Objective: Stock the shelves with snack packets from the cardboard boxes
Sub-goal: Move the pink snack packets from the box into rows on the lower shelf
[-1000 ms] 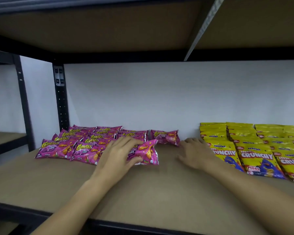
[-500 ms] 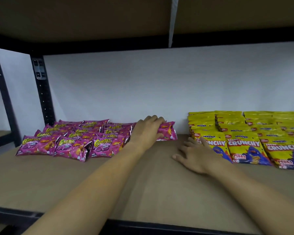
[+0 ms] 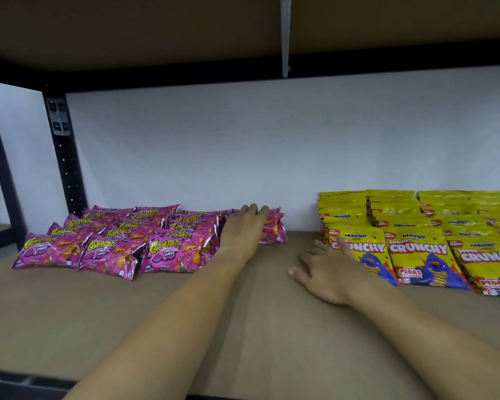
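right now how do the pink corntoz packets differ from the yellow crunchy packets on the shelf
The pink Corntoz packets are small and pillow-shaped; the yellow Crunchy packets are larger, flatter pouches. The pink ones lie at the left of the shelf, the yellow ones at the right. The left hand rests on a pink packet at the back; the right hand touches a front yellow one. Both sets lie in overlapping rows.

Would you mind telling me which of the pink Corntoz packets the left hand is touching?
The left hand rests on the pink Corntoz packet at the far right end of the back row, nearest the yellow Crunchy packets.
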